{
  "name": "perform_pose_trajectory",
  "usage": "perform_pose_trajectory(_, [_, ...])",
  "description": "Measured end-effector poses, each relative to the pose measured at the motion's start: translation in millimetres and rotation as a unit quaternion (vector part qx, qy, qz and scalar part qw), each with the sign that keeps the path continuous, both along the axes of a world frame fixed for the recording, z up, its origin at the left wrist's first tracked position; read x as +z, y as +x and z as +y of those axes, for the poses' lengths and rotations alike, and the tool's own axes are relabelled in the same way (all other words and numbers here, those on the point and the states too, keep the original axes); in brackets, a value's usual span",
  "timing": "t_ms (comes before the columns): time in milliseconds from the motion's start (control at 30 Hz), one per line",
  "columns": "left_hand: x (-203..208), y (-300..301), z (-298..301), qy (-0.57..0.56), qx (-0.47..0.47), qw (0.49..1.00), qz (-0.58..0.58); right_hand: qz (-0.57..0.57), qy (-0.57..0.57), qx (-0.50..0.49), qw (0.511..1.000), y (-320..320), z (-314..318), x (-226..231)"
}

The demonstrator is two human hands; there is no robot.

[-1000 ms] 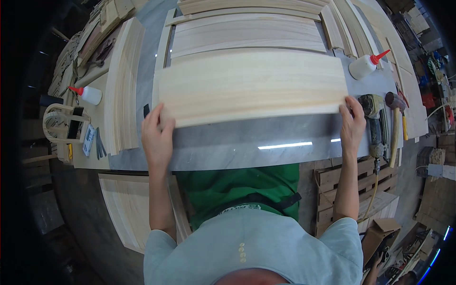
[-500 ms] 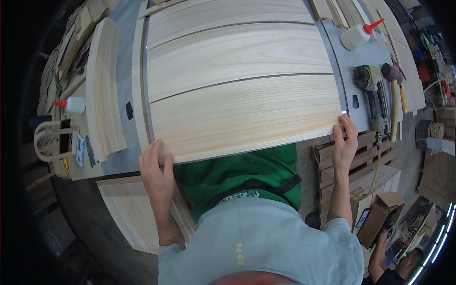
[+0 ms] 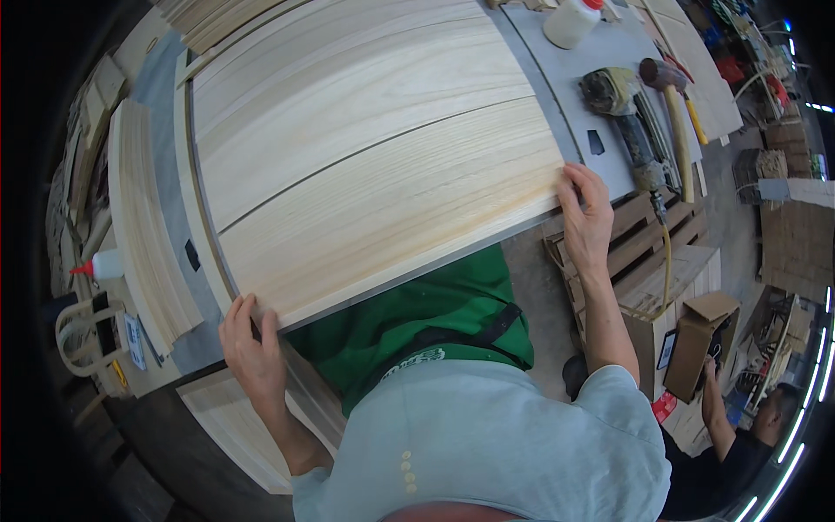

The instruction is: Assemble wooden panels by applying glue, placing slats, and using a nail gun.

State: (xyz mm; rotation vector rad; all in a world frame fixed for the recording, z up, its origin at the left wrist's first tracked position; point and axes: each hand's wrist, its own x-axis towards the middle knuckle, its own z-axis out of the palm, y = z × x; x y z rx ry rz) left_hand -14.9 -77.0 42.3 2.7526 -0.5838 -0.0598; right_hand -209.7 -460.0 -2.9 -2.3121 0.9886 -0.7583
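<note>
A pale wooden board [image 3: 391,213] lies flat in front of me, nearest my body. Its left end is held at the near corner by my left hand [image 3: 254,352], fingers over the end and thumb at the front edge. My right hand [image 3: 589,213] grips the right near corner the same way. Beyond a thin dark seam lies a second pale board [image 3: 365,104], with more boards farther back. A narrow wooden strip [image 3: 196,191] runs along their left ends. The undersides of the boards are hidden.
Right on the grey tabletop [image 3: 557,96] lie a pneumatic nailer [image 3: 631,130] with a yellow hose, a mallet [image 3: 674,113] and a white glue bottle [image 3: 570,24]. Stacked slats [image 3: 143,226] and another glue bottle [image 3: 106,264] are left. A co-worker [image 3: 731,452] reaches toward a cardboard box [image 3: 696,344].
The view has turned, so the boards appear tilted and farther left. The far seam looks narrower, and more grey table edge shows before the near board. Both hands stay at its corners.
</note>
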Motion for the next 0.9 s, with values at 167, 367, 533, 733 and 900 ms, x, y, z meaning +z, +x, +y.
perform_pose_trajectory(167, [5, 5, -4, -0.057, 0.023, 0.998, -0.03, 0.046, -0.049, -0.079, 0.995, 6, -58, 8])
perform_pose_trajectory(367, [13, 1, -19, -0.132, 0.006, 0.991, -0.026, 0.248, -0.091, -0.062, 0.962, 17, -90, 15])
perform_pose_trajectory(533, [14, -9, -40, -0.186, -0.094, 0.977, 0.035, 0.228, -0.037, -0.047, 0.972, 15, -102, 13])
perform_pose_trajectory(733, [13, -17, -68, -0.245, -0.187, 0.95, 0.051, 0.142, 0.056, -0.014, 0.988, 31, -76, 34])
perform_pose_trajectory(900, [6, -25, -114, -0.321, -0.182, 0.913, 0.173, -0.055, 0.361, 0.178, 0.914, 69, 25, 50])
